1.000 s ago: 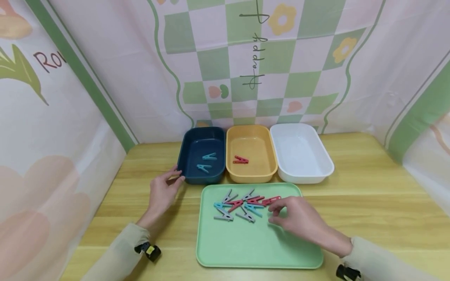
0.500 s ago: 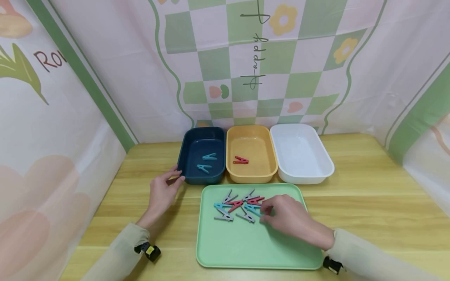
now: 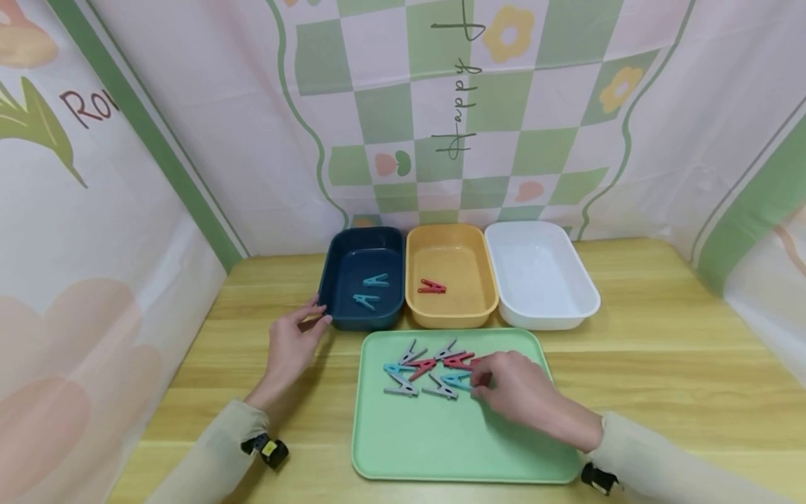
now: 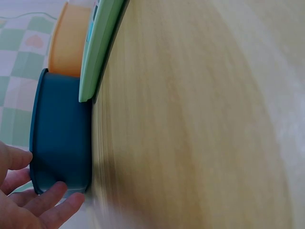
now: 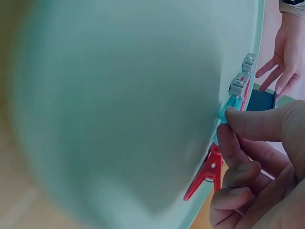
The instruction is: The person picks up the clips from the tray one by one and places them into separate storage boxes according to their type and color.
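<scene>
My right hand (image 3: pixel 519 392) is over the right part of the green tray (image 3: pixel 434 441), thumb and index finger pinching the end of a light-blue clothespin (image 3: pixel 457 380). In the right wrist view that blue clothespin (image 5: pixel 231 106) shows between the fingertips, a red clothespin (image 5: pixel 209 169) beside it. Several grey, red and blue clothespins lie bunched around it, among them a grey clothespin (image 3: pixel 441 387); my fingers partly cover a red one. With relaxed fingers, my left hand (image 3: pixel 292 346) touches the near left corner of the dark blue bin (image 3: pixel 365 324).
Two blue clothespins (image 3: pixel 371 281) lie in the dark blue bin. Beside it stands a yellow bin (image 3: pixel 450 320) containing one red clothespin (image 3: pixel 432 286), then a white bin (image 3: pixel 544 318). A patterned cloth (image 3: pixel 441 105) hangs behind the wooden table (image 3: pixel 667 336).
My right hand has moved left from the red clothespins to the blue clothespin, which has shifted slightly and is now pinched. The left hand has stayed at the dark blue bin.
</scene>
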`<state>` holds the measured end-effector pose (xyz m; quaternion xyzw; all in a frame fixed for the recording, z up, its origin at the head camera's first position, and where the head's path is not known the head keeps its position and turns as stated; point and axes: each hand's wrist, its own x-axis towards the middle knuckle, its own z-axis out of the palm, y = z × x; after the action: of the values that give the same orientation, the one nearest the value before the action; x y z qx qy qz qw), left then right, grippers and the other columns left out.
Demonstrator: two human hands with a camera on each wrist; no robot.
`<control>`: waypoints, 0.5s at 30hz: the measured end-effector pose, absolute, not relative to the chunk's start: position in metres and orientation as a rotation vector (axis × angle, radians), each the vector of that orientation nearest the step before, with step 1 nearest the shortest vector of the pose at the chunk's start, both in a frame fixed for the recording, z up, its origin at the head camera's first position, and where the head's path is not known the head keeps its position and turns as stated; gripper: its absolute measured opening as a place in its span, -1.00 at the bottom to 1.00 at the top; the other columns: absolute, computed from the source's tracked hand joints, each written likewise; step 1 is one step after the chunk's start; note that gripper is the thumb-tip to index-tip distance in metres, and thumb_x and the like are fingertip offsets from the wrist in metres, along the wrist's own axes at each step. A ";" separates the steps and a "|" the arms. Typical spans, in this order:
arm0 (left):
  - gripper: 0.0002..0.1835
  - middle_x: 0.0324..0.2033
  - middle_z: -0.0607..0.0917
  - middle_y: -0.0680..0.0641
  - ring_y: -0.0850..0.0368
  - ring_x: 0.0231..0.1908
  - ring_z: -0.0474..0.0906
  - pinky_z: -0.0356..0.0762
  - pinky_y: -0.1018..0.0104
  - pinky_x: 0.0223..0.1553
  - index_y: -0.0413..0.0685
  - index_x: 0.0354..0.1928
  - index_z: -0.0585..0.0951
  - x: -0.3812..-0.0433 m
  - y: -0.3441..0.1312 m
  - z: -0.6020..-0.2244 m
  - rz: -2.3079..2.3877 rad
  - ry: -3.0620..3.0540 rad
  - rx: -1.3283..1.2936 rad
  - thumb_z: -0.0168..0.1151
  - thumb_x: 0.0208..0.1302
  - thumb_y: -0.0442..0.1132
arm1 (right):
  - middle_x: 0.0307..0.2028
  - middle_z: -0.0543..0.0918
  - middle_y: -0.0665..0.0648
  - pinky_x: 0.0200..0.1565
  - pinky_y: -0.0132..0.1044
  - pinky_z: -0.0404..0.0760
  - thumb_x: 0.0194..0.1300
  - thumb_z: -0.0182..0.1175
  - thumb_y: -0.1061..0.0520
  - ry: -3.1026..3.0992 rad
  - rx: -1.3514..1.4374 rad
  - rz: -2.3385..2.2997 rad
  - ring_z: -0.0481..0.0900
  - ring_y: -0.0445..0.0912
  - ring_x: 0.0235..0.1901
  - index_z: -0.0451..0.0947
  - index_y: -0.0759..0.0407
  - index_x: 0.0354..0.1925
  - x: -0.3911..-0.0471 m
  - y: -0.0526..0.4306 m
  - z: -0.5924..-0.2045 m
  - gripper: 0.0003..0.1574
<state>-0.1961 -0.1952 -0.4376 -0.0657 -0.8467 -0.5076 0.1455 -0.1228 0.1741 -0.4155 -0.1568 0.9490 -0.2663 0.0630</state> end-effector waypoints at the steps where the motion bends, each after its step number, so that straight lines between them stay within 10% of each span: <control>1: -0.72 0.33 0.58 -0.28 -0.19 0.11 0.70 0.72 0.24 0.01 -0.42 0.09 0.71 -0.196 -0.195 -0.438 -1.460 -2.438 -0.190 0.39 0.40 -0.42 | -0.44 0.68 -0.16 -0.28 -0.18 0.67 0.13 0.57 0.27 2.863 -0.469 -0.802 0.56 -0.25 -0.39 0.76 -0.07 -0.42 -0.121 0.176 -0.415 -0.76; 15: -0.72 0.32 0.59 -0.30 -0.19 0.14 0.69 0.72 0.27 0.01 -0.44 0.09 0.70 -0.196 -0.195 -0.436 -1.461 -2.433 -0.198 0.38 0.40 -0.45 | -0.27 0.74 -0.10 -0.02 0.08 0.73 -0.05 0.70 0.10 2.952 -0.436 -0.735 0.68 -0.09 -0.17 0.82 0.05 -0.15 -0.115 0.185 -0.413 -0.57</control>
<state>-0.1961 -0.1947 -0.4363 -0.0689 -0.8459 -0.5078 0.1478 -0.1152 0.1849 -0.4130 -0.1417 0.9600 -0.2391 0.0343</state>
